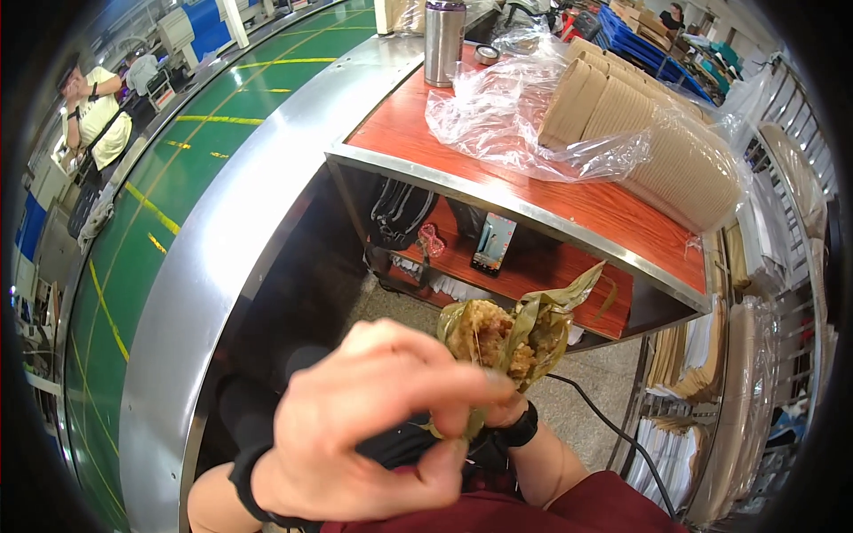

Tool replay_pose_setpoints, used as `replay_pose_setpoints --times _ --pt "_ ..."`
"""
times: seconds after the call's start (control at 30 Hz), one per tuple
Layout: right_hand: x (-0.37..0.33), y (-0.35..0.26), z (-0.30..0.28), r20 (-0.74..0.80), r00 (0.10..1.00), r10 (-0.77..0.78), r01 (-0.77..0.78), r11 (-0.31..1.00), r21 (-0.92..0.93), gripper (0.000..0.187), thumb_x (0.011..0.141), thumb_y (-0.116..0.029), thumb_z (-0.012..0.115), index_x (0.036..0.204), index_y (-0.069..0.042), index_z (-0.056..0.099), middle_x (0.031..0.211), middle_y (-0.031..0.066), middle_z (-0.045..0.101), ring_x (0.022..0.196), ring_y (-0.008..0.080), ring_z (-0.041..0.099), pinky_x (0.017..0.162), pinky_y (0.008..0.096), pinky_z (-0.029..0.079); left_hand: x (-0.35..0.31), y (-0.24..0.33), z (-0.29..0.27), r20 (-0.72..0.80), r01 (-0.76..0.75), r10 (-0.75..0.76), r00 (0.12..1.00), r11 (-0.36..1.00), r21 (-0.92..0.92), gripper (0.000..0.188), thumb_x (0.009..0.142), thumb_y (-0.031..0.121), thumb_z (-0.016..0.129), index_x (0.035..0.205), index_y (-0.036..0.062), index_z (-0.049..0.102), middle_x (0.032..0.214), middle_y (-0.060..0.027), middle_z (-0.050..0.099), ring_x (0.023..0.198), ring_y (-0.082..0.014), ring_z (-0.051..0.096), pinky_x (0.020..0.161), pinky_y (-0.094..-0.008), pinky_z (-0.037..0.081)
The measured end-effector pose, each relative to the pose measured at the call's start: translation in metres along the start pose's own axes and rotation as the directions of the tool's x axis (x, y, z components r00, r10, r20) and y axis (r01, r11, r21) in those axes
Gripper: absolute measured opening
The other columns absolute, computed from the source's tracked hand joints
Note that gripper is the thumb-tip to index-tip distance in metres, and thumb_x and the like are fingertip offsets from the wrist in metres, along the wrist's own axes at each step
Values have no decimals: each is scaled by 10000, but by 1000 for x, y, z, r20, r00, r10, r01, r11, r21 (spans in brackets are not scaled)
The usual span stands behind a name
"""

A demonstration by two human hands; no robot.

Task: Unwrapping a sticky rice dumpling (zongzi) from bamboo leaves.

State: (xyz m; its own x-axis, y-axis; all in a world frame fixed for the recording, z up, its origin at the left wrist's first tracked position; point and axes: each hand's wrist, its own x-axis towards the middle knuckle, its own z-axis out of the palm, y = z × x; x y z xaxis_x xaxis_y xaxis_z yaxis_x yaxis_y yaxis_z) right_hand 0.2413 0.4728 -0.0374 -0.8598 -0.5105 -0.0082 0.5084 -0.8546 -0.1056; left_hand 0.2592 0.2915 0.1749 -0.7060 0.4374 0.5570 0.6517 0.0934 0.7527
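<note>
My right hand [506, 412], partly hidden behind my left, holds a leaf-wrapped rice dumpling [478, 333] from below. Its green leaves are peeled back, baring brownish sticky rice with a bitten-looking, uneven top. In front of it, closer to the camera, my left hand [364, 417] is curled, with thumb and fingers bent toward each other beside the dumpling. A thin strand runs from the rice down to the left fingers. Whatever those fingers pinch is too small to make out. Black bands circle both wrists.
Ahead stands a red-topped table [400, 124] with a steel flask [443, 44] and plastic-wrapped brown cardboard pieces [640, 133]. On its lower shelf a phone [493, 242] leans upright. Left is a metal ledge [178, 355] along a green belt [209, 133]. A black cable [613, 426] hangs right.
</note>
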Motion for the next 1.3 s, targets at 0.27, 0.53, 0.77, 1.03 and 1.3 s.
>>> replay_pose_setpoints --times 0.27,0.53,0.77,1.03,1.3 --pt "-5 2 16 -38 989 -142 137 984 -113 492 856 -417 498 1185 -53 471 1157 99 538 1018 229 533 859 394 445 -31 6 52 136 -316 288 948 795 518 330 552 69 674 880 104 658 704 38 580 717 -118 553 632 -261 371" --pt "-1 0 28 228 971 -75 89 995 -51 367 869 -349 496 1106 -69 503 996 43 581 814 140 548 740 309 455 -74 -47 65 33 -269 326 945 712 649 367 533 61 651 898 93 640 719 24 585 768 -131 542 634 -280 362" --pt "0 0 17 356 934 3 4 1000 -19 379 825 -398 555 1042 -89 526 923 24 565 779 127 539 756 302 438 -86 -55 72 15 -272 358 933 679 682 382 535 71 658 916 96 634 728 27 596 799 -142 534 646 -285 367" --pt "-14 -2 4 32 985 -167 170 950 -261 514 796 -458 556 1143 -84 498 1122 69 551 1026 235 506 912 403 378 -97 -61 62 -98 -166 247 964 848 503 295 583 58 669 873 86 623 763 13 630 807 -176 532 695 -313 388" --pt "-17 -1 -3 260 963 -64 74 997 -29 481 852 -373 494 1232 -83 445 1254 94 475 1140 281 456 960 462 361 -113 -79 40 -521 213 -124 845 970 116 337 721 85 626 1028 -16 529 1046 -125 483 998 -226 467 883 -337 361"
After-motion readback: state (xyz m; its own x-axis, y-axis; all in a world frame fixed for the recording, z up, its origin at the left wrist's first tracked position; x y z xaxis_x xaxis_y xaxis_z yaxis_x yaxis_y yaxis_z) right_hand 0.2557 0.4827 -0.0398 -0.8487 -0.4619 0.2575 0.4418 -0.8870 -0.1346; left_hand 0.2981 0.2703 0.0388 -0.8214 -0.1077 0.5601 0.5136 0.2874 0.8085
